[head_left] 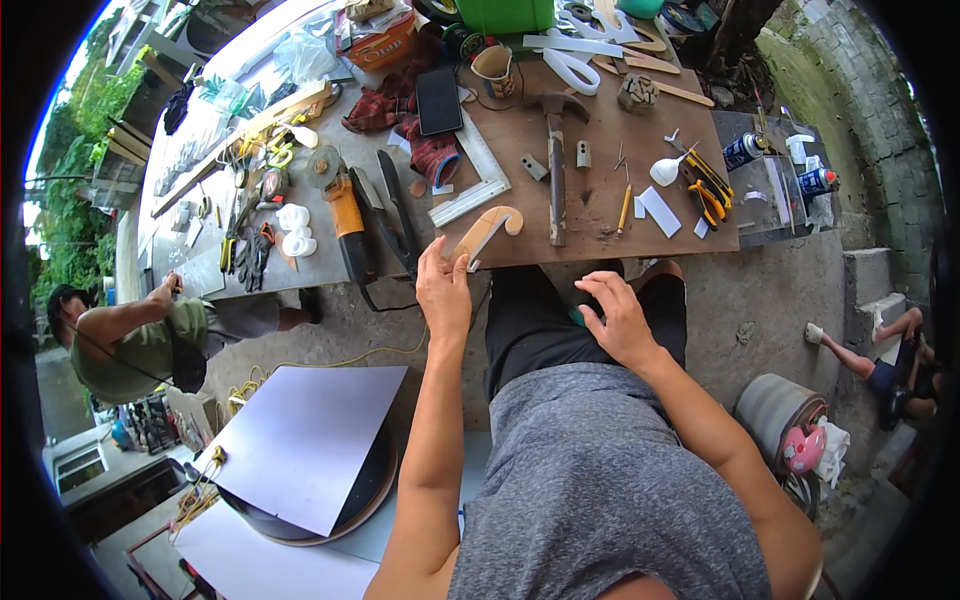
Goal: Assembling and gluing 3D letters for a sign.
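Between the thumb and fingers of my left hand is a flat, hook-shaped wooden piece with a pale edge, held at the table's near edge. My right hand hovers over my lap, its fingers loosely bent and apart from the thumb, with no object seen between them. A bit of teal shows by its fingertips; I cannot tell what it is. Beyond the wooden piece lies a metal carpenter's square. Right of it rests a claw hammer with a worn handle.
An orange angle grinder lies left on the worktable, near gloves, a black phone and a paper cup. Pliers, a pencil and spray cans are at right. Another person works at the far left.
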The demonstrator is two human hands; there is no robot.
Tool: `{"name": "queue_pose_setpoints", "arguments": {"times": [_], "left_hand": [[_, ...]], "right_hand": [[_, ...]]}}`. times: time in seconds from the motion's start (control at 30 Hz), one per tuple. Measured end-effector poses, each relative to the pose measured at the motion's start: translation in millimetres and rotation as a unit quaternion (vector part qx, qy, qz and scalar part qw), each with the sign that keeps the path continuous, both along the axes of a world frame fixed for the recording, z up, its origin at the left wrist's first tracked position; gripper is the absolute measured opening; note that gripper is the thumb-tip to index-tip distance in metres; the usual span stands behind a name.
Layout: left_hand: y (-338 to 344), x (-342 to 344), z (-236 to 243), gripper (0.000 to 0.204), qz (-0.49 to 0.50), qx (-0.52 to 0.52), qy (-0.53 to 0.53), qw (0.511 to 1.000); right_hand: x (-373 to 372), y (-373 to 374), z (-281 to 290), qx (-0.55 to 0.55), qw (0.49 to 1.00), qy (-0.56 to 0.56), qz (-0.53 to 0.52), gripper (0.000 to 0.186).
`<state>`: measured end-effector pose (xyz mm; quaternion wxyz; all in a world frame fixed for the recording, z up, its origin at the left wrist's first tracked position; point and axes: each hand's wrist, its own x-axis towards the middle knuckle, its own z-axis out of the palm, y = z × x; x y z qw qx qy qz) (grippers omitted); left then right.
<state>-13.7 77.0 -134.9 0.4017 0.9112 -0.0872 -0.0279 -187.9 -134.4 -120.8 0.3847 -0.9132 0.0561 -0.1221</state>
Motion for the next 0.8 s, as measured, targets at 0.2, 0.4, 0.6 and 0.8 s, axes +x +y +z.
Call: {"name": "queue_pose_setpoints", "arguments": {"times": [0.2, 0.4, 0.6, 0.8], "left_hand": [[3, -32, 73, 0.020, -0.024, -0.135, -0.007, 0.991], [-28, -83, 84, 0.022, -0.253, -0.229, 0.305, 0.889], [-27, -84, 61, 0.017, -0.180, -0.193, 0.178, 0.948], [4, -69, 61, 0.020, -0.124, -0.127, 0.195, 0.965]], "right_hand": [[-7, -4, 8, 0.156, 0.986, 0.061, -0.028, 0.035], [7, 10, 41, 0.563, 0.819, 0.102, 0.047, 0.060], [0, 0, 44, 0.708, 0.699, 0.099, 0.011, 0.065], [-22, -27, 27, 0.616, 0.783, 0.064, -0.057, 0.052]]}}
